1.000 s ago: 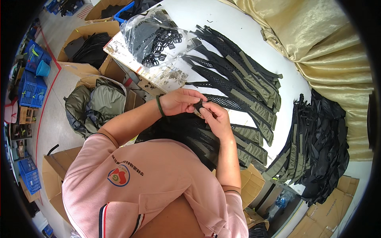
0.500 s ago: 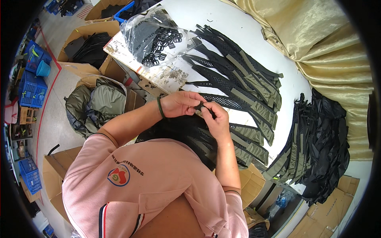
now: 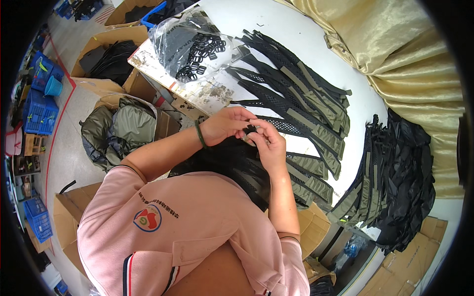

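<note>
While right fingers (image 3: 266, 128) clamp a half-hidden black piece (image 3: 250, 129), whether left fingers (image 3: 239, 114) grip it is unclear.

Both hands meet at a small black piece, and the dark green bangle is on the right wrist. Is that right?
Wrong wrist: the head view shows the dark green bangle on the left wrist. The left hand and right hand do meet at the small black piece.

Room: white table (image 3: 362, 116) between the straps (image 3: 296, 121) and the right black pile (image 3: 407, 172), also far side by the curtain (image 3: 405, 74) | Blocked: straps past right hand (image 3: 271, 148); far left, plastic bag (image 3: 173, 42)
</note>
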Tool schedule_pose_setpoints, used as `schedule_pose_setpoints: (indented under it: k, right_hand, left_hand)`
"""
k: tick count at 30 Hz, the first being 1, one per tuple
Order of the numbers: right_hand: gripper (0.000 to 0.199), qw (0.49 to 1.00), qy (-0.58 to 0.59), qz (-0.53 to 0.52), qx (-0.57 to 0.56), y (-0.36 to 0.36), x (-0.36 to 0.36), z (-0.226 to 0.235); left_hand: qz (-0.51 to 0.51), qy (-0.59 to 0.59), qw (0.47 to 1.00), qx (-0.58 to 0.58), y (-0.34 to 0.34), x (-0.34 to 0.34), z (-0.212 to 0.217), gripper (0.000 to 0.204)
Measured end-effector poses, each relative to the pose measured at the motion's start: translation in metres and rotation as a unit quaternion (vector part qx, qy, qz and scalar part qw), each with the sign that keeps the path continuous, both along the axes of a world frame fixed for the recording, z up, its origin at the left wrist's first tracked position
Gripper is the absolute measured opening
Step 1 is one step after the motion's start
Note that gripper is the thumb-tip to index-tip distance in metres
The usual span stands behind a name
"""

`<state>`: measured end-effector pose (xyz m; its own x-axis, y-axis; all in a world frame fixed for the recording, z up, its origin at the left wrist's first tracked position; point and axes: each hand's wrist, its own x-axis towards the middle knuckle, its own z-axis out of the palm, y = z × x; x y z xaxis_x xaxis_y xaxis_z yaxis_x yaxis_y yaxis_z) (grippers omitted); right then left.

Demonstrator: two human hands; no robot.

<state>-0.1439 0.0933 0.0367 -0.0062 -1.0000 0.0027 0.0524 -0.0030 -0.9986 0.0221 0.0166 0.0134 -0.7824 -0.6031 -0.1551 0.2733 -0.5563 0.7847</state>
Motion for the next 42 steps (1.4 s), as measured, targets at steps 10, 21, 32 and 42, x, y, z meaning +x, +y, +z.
schedule_pose_setpoints:
  k: [10, 21, 32, 42]
  right_hand:
    - [0.014, 0.939, 0.258, -0.099, -0.203, 0.003, 0.004, 0.01]
    - [0.027, 0.984, -0.139, -0.069, 0.091, -0.001, 0.0, 0.004]
    - [0.021, 0.963, -0.224, -0.131, 0.076, 0.007, 0.012, 0.006]
    - [0.009, 0.995, 0.073, -0.035, 0.064, 0.003, -0.011, 0.011]
  left_hand:
    - [0.091, -0.026, 0.995, -0.021, 0.011, -0.009, 0.006, 0.007]
    - [0.149, -0.06, 0.97, -0.18, 0.016, -0.015, 0.008, 0.007]
    - [0.124, -0.029, 0.92, -0.371, 0.02, -0.012, -0.003, 0.021]
    - [0.084, -0.111, 0.882, -0.45, 0.012, -0.003, 0.007, 0.015]
